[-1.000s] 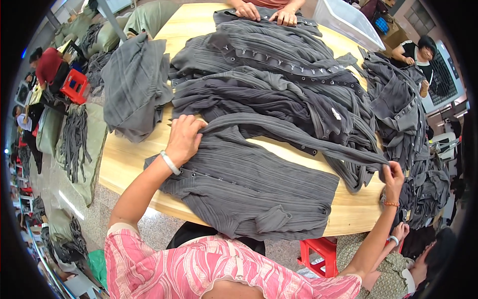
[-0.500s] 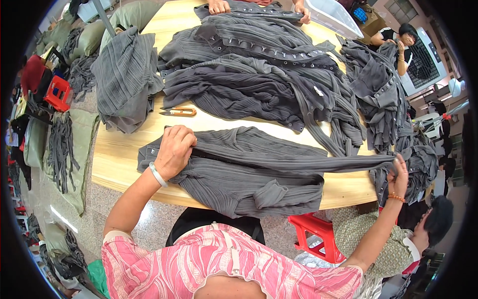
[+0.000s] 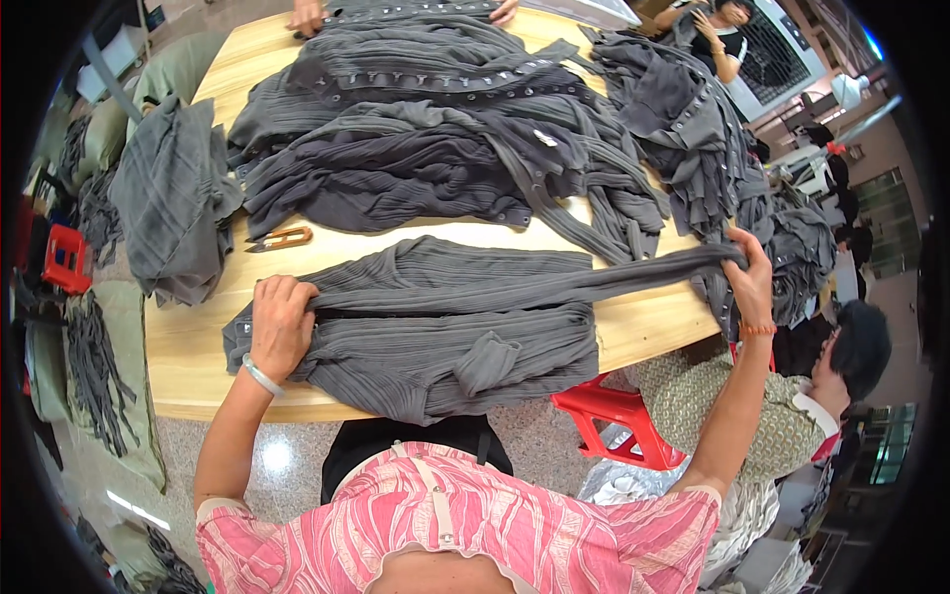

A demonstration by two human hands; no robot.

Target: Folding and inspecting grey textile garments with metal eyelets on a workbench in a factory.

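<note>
A dark grey ribbed garment (image 3: 445,342) with snap fasteners at its left end lies spread along the near side of the table. My left hand (image 3: 281,319) is closed over its left end, fingers curled on the cloth. Held out to the right, my right hand (image 3: 750,275) grips the end of a long narrow grey strip, which looks like a sleeve (image 3: 653,275), pulled taut across the garment. Beyond my left hand lies a pair of thread snips (image 3: 281,239) with an orange handle.
More grey garments (image 3: 406,168) with snap rows pile up across the table (image 3: 188,381). A folded grey stack (image 3: 178,198) hangs at the left edge, another heap (image 3: 683,129) at the right. Opposite, another person's hands (image 3: 308,16) hold cloth. A red stool (image 3: 618,426) stands near a seated person.
The view has shifted, so the table sits further left. My right hand has lifted a little with the sleeve end, while my left hand has slid down along the garment's left end.
</note>
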